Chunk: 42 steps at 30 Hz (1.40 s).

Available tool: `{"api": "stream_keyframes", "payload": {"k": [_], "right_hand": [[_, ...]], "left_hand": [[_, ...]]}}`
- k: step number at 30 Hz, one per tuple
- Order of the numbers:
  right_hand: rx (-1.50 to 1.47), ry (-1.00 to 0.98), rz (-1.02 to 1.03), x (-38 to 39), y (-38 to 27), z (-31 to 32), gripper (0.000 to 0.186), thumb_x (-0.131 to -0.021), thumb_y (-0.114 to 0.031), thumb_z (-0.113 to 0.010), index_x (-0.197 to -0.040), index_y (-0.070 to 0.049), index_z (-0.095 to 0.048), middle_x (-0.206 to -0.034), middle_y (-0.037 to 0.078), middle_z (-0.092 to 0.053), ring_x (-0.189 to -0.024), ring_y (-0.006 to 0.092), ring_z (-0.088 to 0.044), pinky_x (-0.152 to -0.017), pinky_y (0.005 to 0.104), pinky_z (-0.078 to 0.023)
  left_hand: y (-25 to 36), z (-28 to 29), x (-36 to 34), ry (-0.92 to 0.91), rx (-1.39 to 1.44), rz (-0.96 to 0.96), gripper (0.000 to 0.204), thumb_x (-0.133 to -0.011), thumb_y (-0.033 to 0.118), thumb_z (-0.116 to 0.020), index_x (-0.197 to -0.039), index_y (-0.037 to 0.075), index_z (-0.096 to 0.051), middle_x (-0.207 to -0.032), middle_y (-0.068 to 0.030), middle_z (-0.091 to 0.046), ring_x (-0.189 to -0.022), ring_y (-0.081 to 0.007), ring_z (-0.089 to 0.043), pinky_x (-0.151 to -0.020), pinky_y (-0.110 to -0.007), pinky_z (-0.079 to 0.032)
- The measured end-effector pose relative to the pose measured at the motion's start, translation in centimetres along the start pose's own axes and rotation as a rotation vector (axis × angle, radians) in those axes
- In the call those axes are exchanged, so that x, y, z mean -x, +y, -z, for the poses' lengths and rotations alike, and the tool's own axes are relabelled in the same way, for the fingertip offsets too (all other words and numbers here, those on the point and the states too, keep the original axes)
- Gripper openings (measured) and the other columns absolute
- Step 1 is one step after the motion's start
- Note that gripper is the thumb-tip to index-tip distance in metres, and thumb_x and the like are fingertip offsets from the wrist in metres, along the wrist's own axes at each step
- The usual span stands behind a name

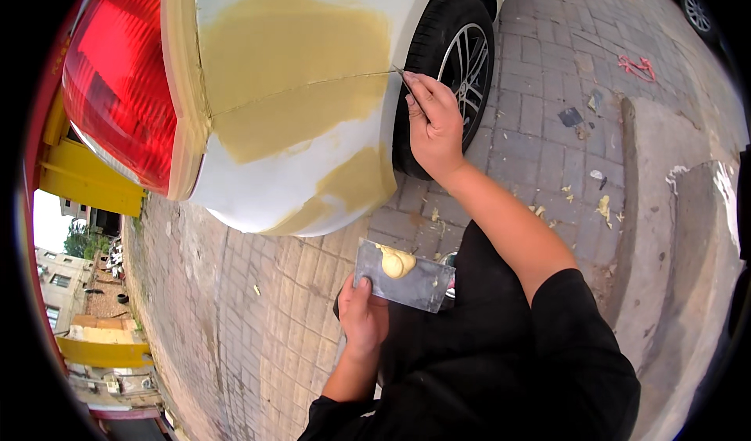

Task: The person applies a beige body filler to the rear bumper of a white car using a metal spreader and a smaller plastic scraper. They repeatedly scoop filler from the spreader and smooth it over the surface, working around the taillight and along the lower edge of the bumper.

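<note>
My right hand (434, 128) is closed on a thin dark blade (405, 77), its tip at the right end of a fine line across a patch of beige filler (293, 42) on a white car panel (266, 190), beside the wheel arch. My left hand (362, 324) grips the left part of a grey rectangular board (411, 284) with a blob of pale yellow putty (397, 264) on it. Masking tape (176, 65) borders the red tail light (117, 89) at the panel's left.
A black tyre with a spoked wheel (465, 81) stands behind my right hand. Scraps and a red tangled item (635, 67) lie on paving (532, 104) beside a concrete step (641, 206). Another car's wheel (696, 10) is at top right, buildings (66, 284) at far left.
</note>
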State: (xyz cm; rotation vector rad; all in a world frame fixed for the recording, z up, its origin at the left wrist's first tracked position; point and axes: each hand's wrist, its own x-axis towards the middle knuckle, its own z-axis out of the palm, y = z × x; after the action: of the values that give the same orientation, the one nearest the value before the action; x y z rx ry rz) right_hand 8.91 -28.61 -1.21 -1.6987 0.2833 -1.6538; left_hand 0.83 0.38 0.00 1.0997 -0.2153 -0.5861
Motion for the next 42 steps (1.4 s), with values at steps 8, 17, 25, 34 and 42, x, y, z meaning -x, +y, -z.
{"api": "stream_keyframes", "payload": {"k": [8, 17, 25, 34, 42], "right_hand": [[0.004, 0.104, -0.070, 1.6, 0.9, -2.0, 0.034, -0.093, 0.001, -0.062, -0.126, -0.001, -0.064, -0.120, 0.015, -0.064, -0.109, 0.0293, -0.060, -0.097, 0.0335, -0.046], [0.034, -0.048, 0.010, 4.6, -0.1, -1.5, 0.063, -0.072, 0.016, -0.053, -0.131, -0.003, -0.062, -0.125, 0.015, -0.058, -0.113, 0.0355, -0.053, -0.102, 0.0407, -0.041], [0.089, -0.023, 0.007, 3.2, -0.2, -2.2, 0.064, -0.070, 0.012, -0.053, -0.131, -0.003, -0.061, -0.124, 0.014, -0.058, -0.111, 0.0358, -0.053, -0.100, 0.0423, -0.041], [0.082, 0.015, 0.123, 1.1, 2.0, -0.7, 0.058, -0.072, 0.015, -0.056, -0.125, -0.004, -0.066, -0.122, 0.013, -0.060, -0.111, 0.0333, -0.057, -0.099, 0.0410, -0.044], [0.072, -0.077, 0.243, 2.0, 2.9, 0.3, 0.049, -0.078, 0.014, -0.060, -0.122, -0.005, -0.068, -0.120, 0.012, -0.063, -0.110, 0.0326, -0.060, -0.098, 0.0407, -0.046]], "left_hand": [[0.3, 1.2, 0.6, 0.023, 0.014, -0.011, 0.035, -0.102, 0.017, -0.049, -0.127, -0.008, -0.051, -0.125, -0.0186, -0.063, -0.117, -0.0276, -0.061, -0.104, -0.042, -0.046], [0.6, 2.5, 0.9, 0.038, -0.023, -0.019, 0.037, -0.101, 0.018, -0.050, -0.129, -0.005, -0.049, -0.128, -0.0174, -0.061, -0.118, -0.0278, -0.061, -0.103, -0.043, -0.047], [0.4, 2.1, 0.8, 0.023, 0.002, -0.012, 0.037, -0.101, 0.018, -0.049, -0.130, -0.005, -0.049, -0.128, -0.0172, -0.061, -0.118, -0.0274, -0.061, -0.103, -0.044, -0.047], [0.2, 1.3, 0.9, 0.053, 0.026, -0.014, 0.035, -0.100, 0.018, -0.052, -0.126, -0.005, -0.052, -0.124, -0.0174, -0.064, -0.115, -0.0270, -0.063, -0.102, -0.042, -0.047], [0.4, 1.5, 1.1, 0.087, 0.012, -0.023, 0.033, -0.100, 0.019, -0.054, -0.123, -0.005, -0.054, -0.122, -0.0171, -0.065, -0.113, -0.0267, -0.063, -0.102, -0.041, -0.047]]}}
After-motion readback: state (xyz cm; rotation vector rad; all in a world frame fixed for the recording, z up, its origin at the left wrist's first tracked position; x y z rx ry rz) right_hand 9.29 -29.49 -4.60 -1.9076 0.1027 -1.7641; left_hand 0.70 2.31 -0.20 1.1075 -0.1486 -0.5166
